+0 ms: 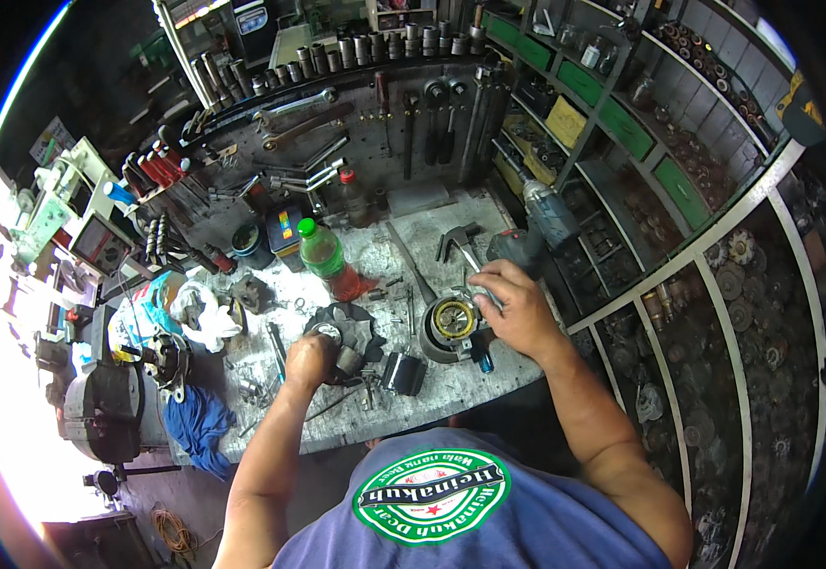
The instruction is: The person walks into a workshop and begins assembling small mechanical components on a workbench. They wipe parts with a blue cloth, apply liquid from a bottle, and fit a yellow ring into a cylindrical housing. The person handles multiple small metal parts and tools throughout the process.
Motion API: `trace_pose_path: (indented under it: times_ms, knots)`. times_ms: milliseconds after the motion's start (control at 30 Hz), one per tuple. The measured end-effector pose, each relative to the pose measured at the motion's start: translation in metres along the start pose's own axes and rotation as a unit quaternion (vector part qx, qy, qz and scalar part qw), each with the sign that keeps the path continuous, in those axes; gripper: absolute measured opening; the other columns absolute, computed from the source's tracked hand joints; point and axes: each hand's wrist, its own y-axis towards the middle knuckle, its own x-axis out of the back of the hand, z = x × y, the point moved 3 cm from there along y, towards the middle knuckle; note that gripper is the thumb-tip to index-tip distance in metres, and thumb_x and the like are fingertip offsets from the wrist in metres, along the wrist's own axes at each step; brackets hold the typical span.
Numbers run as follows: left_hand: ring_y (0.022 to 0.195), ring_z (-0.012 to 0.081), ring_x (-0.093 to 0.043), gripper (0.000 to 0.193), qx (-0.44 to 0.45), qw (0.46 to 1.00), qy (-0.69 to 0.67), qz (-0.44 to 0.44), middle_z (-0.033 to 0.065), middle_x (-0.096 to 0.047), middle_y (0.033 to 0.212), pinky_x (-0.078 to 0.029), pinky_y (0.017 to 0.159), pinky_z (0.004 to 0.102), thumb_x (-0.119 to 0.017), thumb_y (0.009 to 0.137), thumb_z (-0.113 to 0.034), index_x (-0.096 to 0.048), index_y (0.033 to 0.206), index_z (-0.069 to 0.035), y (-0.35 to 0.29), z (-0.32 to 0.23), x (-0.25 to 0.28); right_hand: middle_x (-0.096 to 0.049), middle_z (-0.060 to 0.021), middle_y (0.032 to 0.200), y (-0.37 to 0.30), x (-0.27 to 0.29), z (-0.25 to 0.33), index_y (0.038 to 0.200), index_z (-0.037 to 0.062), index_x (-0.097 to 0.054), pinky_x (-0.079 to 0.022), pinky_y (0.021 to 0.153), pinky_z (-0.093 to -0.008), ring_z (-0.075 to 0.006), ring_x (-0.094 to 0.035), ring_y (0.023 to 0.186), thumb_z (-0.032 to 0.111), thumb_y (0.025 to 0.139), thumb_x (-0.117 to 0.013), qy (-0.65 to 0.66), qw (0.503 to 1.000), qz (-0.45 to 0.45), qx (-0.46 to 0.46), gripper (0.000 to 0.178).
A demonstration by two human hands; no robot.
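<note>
My right hand (517,308) is closed round the handle of a claw hammer (460,244), its head pointing away from me. Just left of that hand stands a round metal housing (439,343) with a yellowish ring (454,320) inside its top. My left hand (307,360) is curled round a metal part with a round silver end (329,331); the fingers hide most of it. A dark, ragged-edged piece (361,327) lies beside the left hand. A short grey cylinder (348,359) and a dark shiny cylinder (403,374) sit between the hands.
A green-capped bottle (323,254) of red liquid stands on the worn metal bench (422,223). A cordless power tool (541,213) is at the far right. Sockets (366,47) line the rear rack. A blue cloth (200,427) hangs at the left edge; shelves (612,123) rise at right.
</note>
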Motion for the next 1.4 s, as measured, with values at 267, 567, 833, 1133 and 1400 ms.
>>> trace_pose_path:
  times_ms: [267,567,833,1133,1400]
  knots:
    - [0.080,0.0164,-0.073,0.021,0.210,0.862,-0.454,-0.083,0.0060,-0.079,0.086,-0.059,0.075,0.0341,-0.096,0.084,-0.010,-0.078,0.095,-0.003,-0.005,-0.021,0.067,-0.075,-0.0145,0.115,-0.027,-0.008,0.032,0.128,0.0047,-0.076,-0.063,0.087,-0.0429,-0.0331,-0.076,0.101,0.005,0.095,-0.081,0.046,0.999,-0.016,-0.018,0.034]
    - [0.088,0.0119,-0.074,0.022,0.161,0.610,-0.773,0.064,0.0043,-0.080,0.096,-0.062,0.080,0.0273,-0.089,0.096,-0.009,-0.075,0.110,0.000,-0.010,-0.155,0.114,-0.075,-0.0159,0.108,-0.047,-0.051,0.059,0.118,0.0027,-0.076,-0.063,0.085,-0.0432,-0.0351,-0.076,0.097,0.009,0.093,-0.083,0.082,0.996,0.017,0.042,0.027]
    - [0.095,0.0085,-0.072,0.033,0.138,0.652,-0.745,-0.034,0.0060,-0.080,0.108,-0.058,0.084,0.0253,-0.084,0.101,-0.011,-0.072,0.130,0.001,-0.010,-0.162,0.106,-0.073,-0.0152,0.108,-0.012,-0.021,-0.003,0.114,0.0005,-0.080,-0.061,0.092,-0.0430,-0.0338,-0.075,0.103,0.009,0.090,-0.086,0.009,0.996,0.057,-0.067,0.027]
    - [0.097,0.0149,-0.074,0.025,0.249,0.660,-0.703,-0.089,0.0078,-0.080,0.109,-0.058,0.088,0.0294,-0.078,0.105,-0.010,-0.073,0.126,0.003,-0.057,-0.091,0.063,-0.072,-0.0151,0.107,-0.008,-0.030,-0.014,0.113,0.0002,-0.081,-0.060,0.090,-0.0440,-0.0346,-0.074,0.101,0.011,0.089,-0.088,-0.036,0.992,0.094,-0.078,0.027]
    - [0.090,0.0164,-0.073,0.024,0.302,0.667,-0.662,-0.163,0.0088,-0.079,0.102,-0.058,0.084,0.0329,-0.078,0.104,-0.008,-0.074,0.122,0.006,-0.073,-0.026,0.035,-0.070,-0.0154,0.102,-0.005,-0.022,0.000,0.113,0.0034,-0.082,-0.059,0.086,-0.0444,-0.0357,-0.074,0.096,0.007,0.092,-0.083,-0.031,0.995,0.073,-0.057,0.021]
